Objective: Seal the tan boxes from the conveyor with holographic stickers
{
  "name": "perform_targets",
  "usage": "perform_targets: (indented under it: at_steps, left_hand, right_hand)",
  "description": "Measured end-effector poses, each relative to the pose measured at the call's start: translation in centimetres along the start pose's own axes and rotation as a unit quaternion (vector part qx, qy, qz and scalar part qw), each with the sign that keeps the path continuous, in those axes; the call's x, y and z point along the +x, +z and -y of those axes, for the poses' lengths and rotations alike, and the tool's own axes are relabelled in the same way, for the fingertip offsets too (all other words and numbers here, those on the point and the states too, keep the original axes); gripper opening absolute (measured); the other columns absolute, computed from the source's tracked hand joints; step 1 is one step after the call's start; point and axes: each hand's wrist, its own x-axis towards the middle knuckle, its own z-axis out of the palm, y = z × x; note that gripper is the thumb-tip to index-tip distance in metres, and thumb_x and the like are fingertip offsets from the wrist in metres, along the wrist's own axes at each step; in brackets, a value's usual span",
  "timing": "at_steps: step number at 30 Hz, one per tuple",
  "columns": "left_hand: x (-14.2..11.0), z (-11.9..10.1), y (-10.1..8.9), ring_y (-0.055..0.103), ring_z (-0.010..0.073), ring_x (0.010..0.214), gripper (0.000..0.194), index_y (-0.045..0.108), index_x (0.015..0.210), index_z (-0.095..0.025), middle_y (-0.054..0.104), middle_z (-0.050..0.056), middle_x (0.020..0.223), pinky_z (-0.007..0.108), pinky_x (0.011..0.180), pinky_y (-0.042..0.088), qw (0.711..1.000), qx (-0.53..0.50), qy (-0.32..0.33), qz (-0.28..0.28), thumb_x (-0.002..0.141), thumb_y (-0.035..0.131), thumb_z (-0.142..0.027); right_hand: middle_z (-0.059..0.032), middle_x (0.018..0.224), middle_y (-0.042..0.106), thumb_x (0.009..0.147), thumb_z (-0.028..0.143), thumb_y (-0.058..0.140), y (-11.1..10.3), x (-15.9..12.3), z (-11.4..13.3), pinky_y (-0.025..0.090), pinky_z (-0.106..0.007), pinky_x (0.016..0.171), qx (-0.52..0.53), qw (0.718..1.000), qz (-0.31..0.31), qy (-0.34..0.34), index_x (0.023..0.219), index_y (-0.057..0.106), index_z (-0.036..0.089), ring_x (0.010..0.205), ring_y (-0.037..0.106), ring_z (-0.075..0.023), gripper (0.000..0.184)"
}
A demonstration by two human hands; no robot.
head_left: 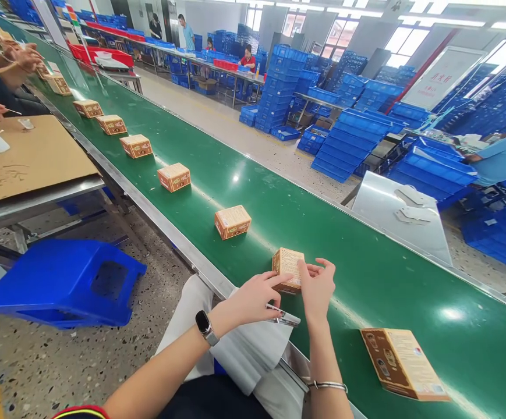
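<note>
A small brown-and-cream carton [290,269] with printed sides sits on the green conveyor belt in front of me, between my two hands. My left hand [257,298] reaches it with an outstretched index finger on its near side. Its other fingers are curled around a thin, shiny, pale flat piece [285,316], whose kind I cannot make out. At the carton's right side is my right hand [318,288], thumb against its top edge and fingers bent toward it, partly hidden behind the thumb.
Similar cartons [233,222] stand spaced along the belt [253,180], with another carton [401,364] at right. A blue plastic stool [60,279] and a cardboard-covered table [38,154] are left. Co-workers' hands [23,58] show at upper left. Blue crates [279,87] are stacked beyond.
</note>
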Motion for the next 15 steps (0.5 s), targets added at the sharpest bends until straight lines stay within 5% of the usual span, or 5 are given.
perform_targets:
  at_steps: [4,6,9,11,15]
  left_hand:
    - [-0.6,-1.0,-0.3,0.065,0.0238,0.109,0.013,0.069,0.072,-0.019,0.037,-0.002,0.158,0.034,0.088,0.05,0.999,-0.009,-0.036,0.012,0.082,0.073,-0.026]
    - [-1.2,-1.5,-0.8,0.069,0.0148,0.082,0.013,0.068,0.075,-0.02,0.049,-0.001,0.15,0.028,0.074,0.048,0.997,-0.015,-0.073,-0.005,0.085,0.071,-0.028]
    - [-2.2,-2.2,-1.9,0.064,0.0117,0.067,0.015,0.068,0.081,-0.023,0.074,-0.003,0.1,0.023,0.063,0.041,0.991,-0.031,-0.125,-0.03,0.09,0.064,-0.035]
    - [-2.8,-2.9,-2.8,0.063,0.0124,0.066,0.017,0.067,0.083,-0.024,0.071,-0.006,0.071,0.022,0.06,0.037,0.988,-0.05,-0.144,-0.028,0.091,0.062,-0.038]
    - [-3.4,-4.3,-4.5,0.061,0.0116,0.064,0.015,0.068,0.089,-0.025,0.069,-0.007,0.067,0.02,0.058,0.034,0.983,-0.083,-0.161,0.009,0.083,0.072,-0.038]
  right_hand:
    - [-0.0094,0.085,0.072,0.079,0.047,0.062,-2.1,0.8,0.2,0.05,-0.038,0.074,-0.023,1.0,-0.005,-0.002,0.116,0.053,0.015,0.075,0.068,-0.0253,0.049]
    - [-0.0112,0.096,0.072,0.082,0.048,0.06,-3.5,0.1,0.9,0.05,-0.037,0.077,-0.022,0.999,0.011,-0.029,0.112,0.056,0.018,0.084,0.067,-0.0252,0.043]
    - [-0.0098,0.107,0.07,0.085,0.049,0.06,-5.7,-2.3,2.5,0.051,-0.037,0.082,-0.009,0.98,0.166,-0.106,0.105,0.063,0.022,0.094,0.065,-0.0241,0.033]
    - [-0.0077,0.108,0.07,0.086,0.044,0.063,-6.8,-4.1,3.6,0.051,-0.036,0.087,-0.008,0.936,0.321,-0.142,0.106,0.065,0.024,0.096,0.065,-0.0233,0.028]
    - [-0.0039,0.098,0.071,0.088,0.034,0.065,-7.4,-6.1,4.6,0.051,-0.033,0.083,-0.031,0.893,0.417,-0.167,0.107,0.068,0.026,0.091,0.065,-0.0212,0.021]
